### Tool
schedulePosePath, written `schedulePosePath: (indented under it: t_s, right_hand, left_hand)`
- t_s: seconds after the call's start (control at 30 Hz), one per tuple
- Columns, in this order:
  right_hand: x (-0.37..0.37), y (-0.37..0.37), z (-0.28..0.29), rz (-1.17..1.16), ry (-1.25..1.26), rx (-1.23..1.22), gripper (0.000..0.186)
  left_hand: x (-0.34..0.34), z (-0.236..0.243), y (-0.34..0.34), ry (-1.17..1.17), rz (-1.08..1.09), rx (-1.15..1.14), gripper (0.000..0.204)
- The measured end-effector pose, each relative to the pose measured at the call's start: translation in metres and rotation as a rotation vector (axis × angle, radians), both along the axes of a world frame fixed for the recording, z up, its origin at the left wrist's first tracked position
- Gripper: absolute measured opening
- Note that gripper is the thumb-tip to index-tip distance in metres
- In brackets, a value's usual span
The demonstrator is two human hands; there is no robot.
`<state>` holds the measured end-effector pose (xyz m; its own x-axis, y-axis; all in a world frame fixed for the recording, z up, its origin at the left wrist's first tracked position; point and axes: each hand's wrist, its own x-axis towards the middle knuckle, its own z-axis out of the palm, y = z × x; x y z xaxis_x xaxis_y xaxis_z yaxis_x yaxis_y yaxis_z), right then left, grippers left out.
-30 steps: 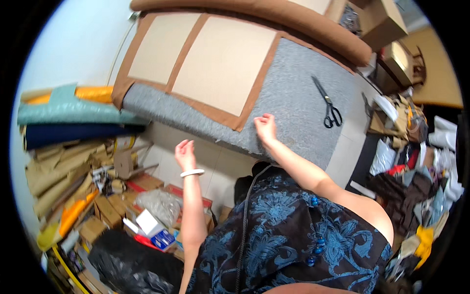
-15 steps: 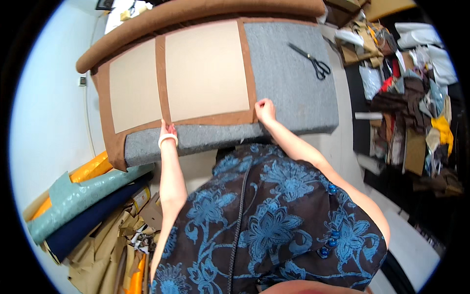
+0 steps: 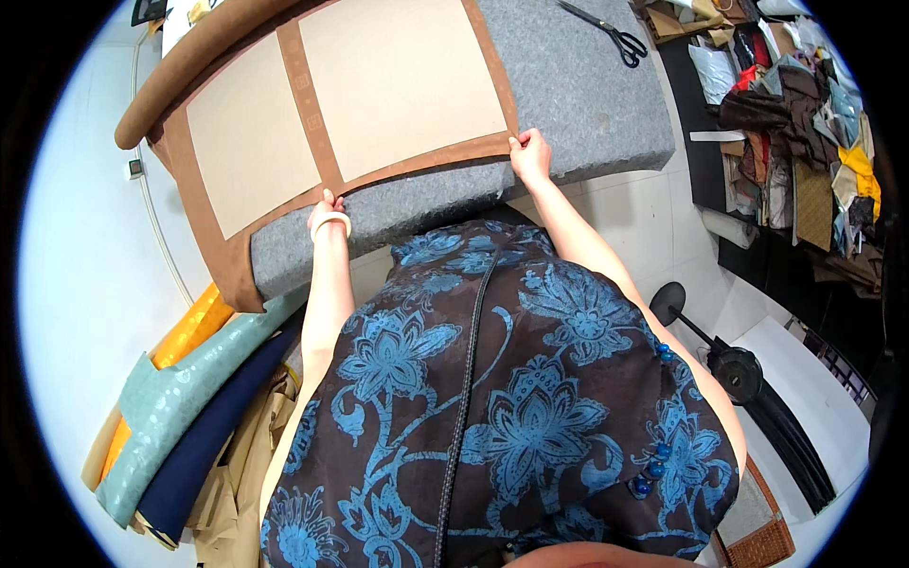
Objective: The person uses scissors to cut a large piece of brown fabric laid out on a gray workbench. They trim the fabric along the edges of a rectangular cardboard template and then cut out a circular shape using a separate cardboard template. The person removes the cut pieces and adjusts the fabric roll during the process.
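Brown fabric [image 3: 308, 104] lies on a grey felt-covered work surface [image 3: 578, 99], with two beige rectangular panels [image 3: 398, 80] on it. My left hand [image 3: 327, 210], with a pale bangle at the wrist, grips the fabric's near edge below the gap between the panels. My right hand [image 3: 528, 153] pinches the fabric at its near right corner. Black scissors [image 3: 625, 43] lie on the grey felt at the back right. A thick brown fabric roll [image 3: 156, 99] runs along the far side.
Rolls of orange, teal [image 3: 161, 435] and navy material lean by the white wall at the lower left, with brown paper beside them. A black shelf piled with scraps [image 3: 786, 142] stands at the right. A black pedestal object [image 3: 734, 369] is at the lower right.
Both hands have moved up to the fabric's near edge and now grip it. The view has shifted, and more of my patterned clothing and the lower-right floor area shows.
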<state>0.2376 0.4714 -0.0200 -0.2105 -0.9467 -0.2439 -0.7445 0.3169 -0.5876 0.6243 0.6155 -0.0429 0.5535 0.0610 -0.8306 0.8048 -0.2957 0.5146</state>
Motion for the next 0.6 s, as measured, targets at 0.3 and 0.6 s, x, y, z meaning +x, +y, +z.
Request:
schedulePosePath:
  t_s: [0.3, 0.6]
  right_hand:
    - [0.000, -0.006, -0.001, -0.029, -0.063, -0.012, 0.026]
    - [-0.013, -0.014, -0.015, -0.053, -0.024, -0.049, 0.028]
  left_hand:
    - [-0.013, 0.010, 0.017, -0.005, 0.004, 0.024, 0.016]
    - [-0.038, -0.005, 0.039, -0.001, 0.019, -0.053, 0.014]
